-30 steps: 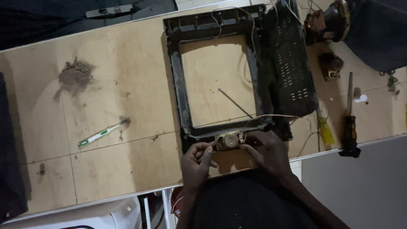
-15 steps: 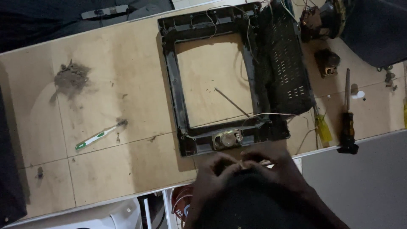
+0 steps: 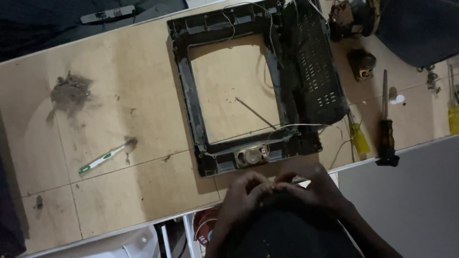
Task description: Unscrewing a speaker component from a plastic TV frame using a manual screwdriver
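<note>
Fingertips of left hand [image 3: 244, 198] and right hand [image 3: 315, 188] meet over the near edge of the desk [image 3: 143, 95], curled together around something small; what is pinched between them cannot be made out, nor how tightly.

Head view: desk is a pale wooden board, scuffed, with seam lines and a dark dust patch [image 3: 71, 91] toward its left side. Lighting dim. Beyond the right end, grey floor.

Black plastic frame [image 3: 239, 86] lies flat at desk centre, open in the middle, long axis running from near edge to far edge. Small oval speaker [image 3: 251, 155] sits in its near rail, just beyond the hands, long axis along the near edge; thin white wire [image 3: 306, 126] runs from it toward the right.

Green-white toothbrush [image 3: 103, 158] lies left of the frame, well apart. Black-handled screwdriver [image 3: 386, 124] and yellow-handled screwdriver [image 3: 357, 136] lie near the right edge.
</note>
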